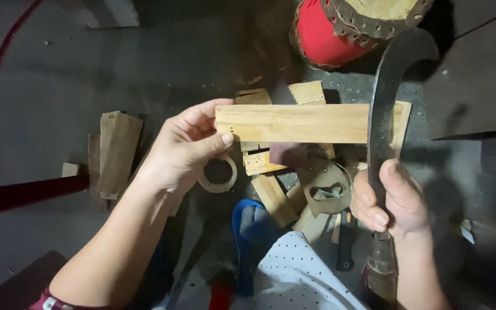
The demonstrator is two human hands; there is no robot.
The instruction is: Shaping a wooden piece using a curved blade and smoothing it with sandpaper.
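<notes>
A flat wooden plank (299,123) is held level by its left end, pinched between thumb and fingers of the left hand (186,150). The right hand (394,201) is closed around the handle of a dark curved blade (387,103), whose edge rests across the plank near its right end. No cut is visible yet. Wood offcuts (119,150), a tape roll (218,175) and a handsaw (322,192) lie on the dark floor (41,103) below.

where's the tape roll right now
In the head view, the tape roll lies on the floor left of centre, just below the left hand, beside the wood offcuts.
</notes>
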